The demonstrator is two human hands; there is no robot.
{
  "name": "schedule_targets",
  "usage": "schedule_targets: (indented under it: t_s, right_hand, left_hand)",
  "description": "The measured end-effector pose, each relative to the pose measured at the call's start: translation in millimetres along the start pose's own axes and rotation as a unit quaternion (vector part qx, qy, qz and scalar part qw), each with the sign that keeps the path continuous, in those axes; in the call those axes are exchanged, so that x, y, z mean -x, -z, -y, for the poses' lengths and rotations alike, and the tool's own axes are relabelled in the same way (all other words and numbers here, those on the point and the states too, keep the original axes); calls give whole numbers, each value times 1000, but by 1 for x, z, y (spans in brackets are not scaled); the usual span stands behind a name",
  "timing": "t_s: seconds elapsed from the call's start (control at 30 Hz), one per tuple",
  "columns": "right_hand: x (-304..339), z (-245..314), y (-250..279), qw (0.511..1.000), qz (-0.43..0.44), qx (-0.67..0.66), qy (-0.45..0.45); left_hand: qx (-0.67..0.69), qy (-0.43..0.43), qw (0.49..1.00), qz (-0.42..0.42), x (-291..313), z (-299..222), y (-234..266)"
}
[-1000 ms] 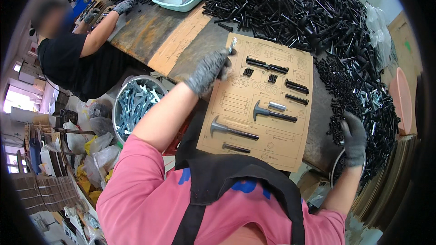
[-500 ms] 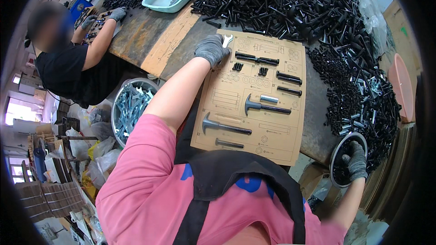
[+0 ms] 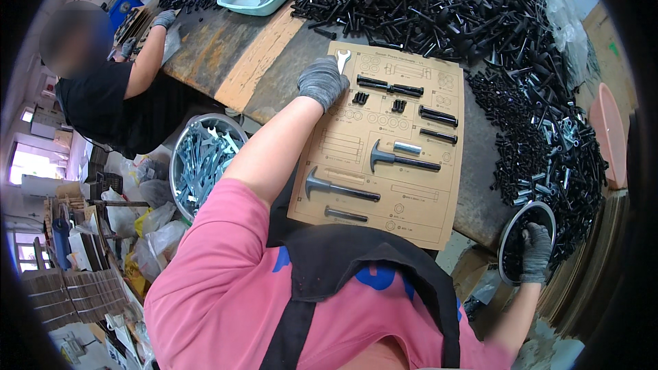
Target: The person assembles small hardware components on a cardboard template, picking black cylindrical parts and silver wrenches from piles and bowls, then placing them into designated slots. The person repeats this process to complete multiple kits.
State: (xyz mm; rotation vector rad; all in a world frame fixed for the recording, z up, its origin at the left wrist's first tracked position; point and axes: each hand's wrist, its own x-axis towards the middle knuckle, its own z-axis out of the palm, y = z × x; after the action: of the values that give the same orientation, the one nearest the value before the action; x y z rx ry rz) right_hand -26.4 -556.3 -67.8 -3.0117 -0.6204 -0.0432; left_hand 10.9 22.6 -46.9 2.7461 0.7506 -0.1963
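Observation:
My left hand [image 3: 322, 83], in a grey knit glove, is closed around an open-end wrench [image 3: 343, 59] whose silver jaw sticks up past the fingers. It rests at the upper left edge of a brown printed cardboard sheet [image 3: 428, 209]. On the sheet lie long black bolts [image 3: 439, 116], two clusters of short black screws [image 3: 360, 99], a silver sleeve [image 3: 407, 147], two T-shaped dark bolts [image 3: 404, 159] and a shorter bolt [image 3: 345, 215]. My right hand [image 3: 536, 255], also gloved, is down in a metal bowl [image 3: 505, 240], fingers curled among dark pieces; what they grip is hidden.
Heaped black bolts [image 3: 425, 7] cover the table's far side and right. A light-blue tray [image 3: 236, 4] of silver parts stands far left. A basin of wrenches [image 3: 205, 164] sits beside my left arm. Another person [image 3: 96, 89] works at the left; a pink basin [image 3: 607, 137] is far right.
My right hand has shifted slightly inside the bowl, its fingers curling more. My left hand stays at the sheet with the wrench. The other person's hands have moved left and apart.

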Motion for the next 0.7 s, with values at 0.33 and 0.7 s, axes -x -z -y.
schedule_targets:
  t_s: [0.33, 0.7]
  right_hand:
    - [2, -20, 6, 983, 3, -159, -93]
    - [-152, 137, 52, 907, 4, -420, 22]
  left_hand:
    - [-17, -8, 1000, 7, 3, 3, 0]
    - [23, -23, 999, 9, 1, 10, -2]
